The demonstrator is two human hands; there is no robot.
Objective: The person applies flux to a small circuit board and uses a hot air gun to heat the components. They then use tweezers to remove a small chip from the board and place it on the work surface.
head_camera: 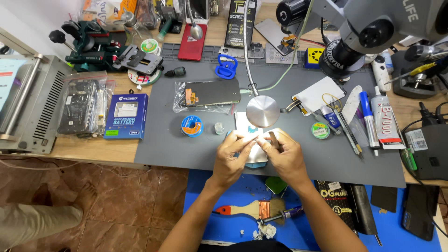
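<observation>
While working this close under the lamp, best to keep both wrists low and steady. Near edge first: brush (pixel 247 208) with pale bristles lying on the blue mat (pixel 219 228). Above that, left hand (pixel 232 158) and right hand (pixel 285 156) meeting over the phone (pixel 254 156), fingers curled around its edges, left thumb pressed on top; right fingers also pinching a thin dark tool (pixel 274 140). Worth bracing the slab against the grey mat (pixel 186 144) on the desk so nothing slips. Phone itself: flat, pale, glare-washed, detail lost in the light. Farther back: solder spool (pixel 192 126), bagged screen (pixel 206 94), round lamp head (pixel 262 111).
</observation>
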